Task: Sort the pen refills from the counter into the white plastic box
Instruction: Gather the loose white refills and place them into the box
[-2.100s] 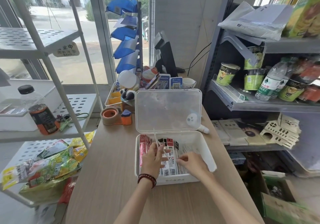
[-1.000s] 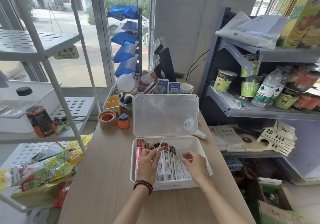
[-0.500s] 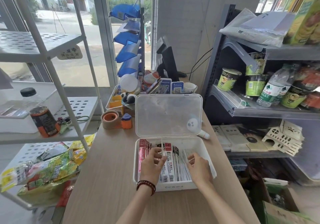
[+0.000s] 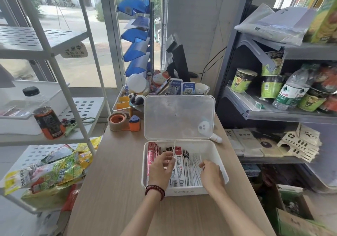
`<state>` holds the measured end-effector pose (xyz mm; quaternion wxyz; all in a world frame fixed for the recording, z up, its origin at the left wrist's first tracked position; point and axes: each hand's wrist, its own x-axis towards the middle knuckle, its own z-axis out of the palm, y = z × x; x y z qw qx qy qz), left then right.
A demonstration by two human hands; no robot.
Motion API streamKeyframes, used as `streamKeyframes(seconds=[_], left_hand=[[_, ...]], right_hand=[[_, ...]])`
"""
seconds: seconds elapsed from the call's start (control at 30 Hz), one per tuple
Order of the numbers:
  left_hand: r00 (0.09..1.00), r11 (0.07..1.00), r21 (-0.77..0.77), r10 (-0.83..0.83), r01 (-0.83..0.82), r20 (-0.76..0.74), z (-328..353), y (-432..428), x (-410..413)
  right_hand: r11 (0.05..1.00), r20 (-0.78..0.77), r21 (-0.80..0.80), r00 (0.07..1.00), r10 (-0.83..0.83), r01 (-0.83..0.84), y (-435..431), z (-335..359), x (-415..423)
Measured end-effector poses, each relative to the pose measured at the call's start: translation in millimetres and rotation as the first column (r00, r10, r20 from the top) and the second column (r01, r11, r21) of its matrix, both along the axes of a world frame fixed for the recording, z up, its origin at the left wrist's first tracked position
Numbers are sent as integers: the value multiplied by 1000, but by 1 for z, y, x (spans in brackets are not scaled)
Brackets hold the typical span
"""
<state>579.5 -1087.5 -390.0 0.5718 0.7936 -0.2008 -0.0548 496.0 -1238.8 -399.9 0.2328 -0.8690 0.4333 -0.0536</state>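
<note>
Many pen refills [image 4: 179, 168] — partly under left hand [image 4: 160, 170]

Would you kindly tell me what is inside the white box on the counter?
Refill packs stand in a row in the box, red ones at its left end. The left hand pinches one; the right hand covers others. Its floor is hidden.

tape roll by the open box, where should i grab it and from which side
Probably come from above: the tape roll lies flat, core hole up, so a thumb in the hole and fingers outside can pinch its wall. Take the left or near wall; the orange and blue holder sits against its right side.
</note>
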Motion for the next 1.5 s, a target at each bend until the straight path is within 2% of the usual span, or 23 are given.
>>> streamKeyframes(seconds=[0.23, 0.37, 0.47, 0.53, 0.63, 0.73, 0.87, 1.0, 1.23, 1.5], left_hand=[[1000, 1000, 9, -15, 15, -20, 6, 1, -3], [999, 1000, -3, -4, 4, -39, 5, 2, -5], [999, 1000, -5, -8, 8, -44, 4, 3, -5], [999, 1000, -2, -18, 18, -51, 4, 2, -5], [998, 999, -23, -24, 23, -63, 5, 2, -6], [996, 999, -30, -42, 40, -74, 3, 3, -5], [995, 998, -20, -65, 63, -81, 1, 2, -4], [995, 997, -11, -73, 73, -62, 5, 1, -3], [998, 997, -55, -50, 48, -36, 7, 3, -3], [993, 995, -23, -100, 99, -63, 1, -1, -2]], right_hand=[[1000, -119, -13, 993, -25, 24, 1, 0, 3], [994, -197, -111, 980, -22, 0, 3, 1, 1], [993, -203, -120, 979, -24, 0, 3, -1, 1], [994, -149, -111, 989, -9, -7, 1, -3, 1], [995, 69, -28, 992, 103, -101, -2, -2, 0], [968, 303, 83, 931, 202, -238, -1, 5, -3], [894, 478, 277, 858, 189, -351, 5, 24, -10], [815, 540, 361, 814, 213, -453, 27, 33, -2], [866, 553, 262, 802, 227, -426, 42, 24, 8], [868, 537, 251, 808, 242, -428, 35, 26, 4]])
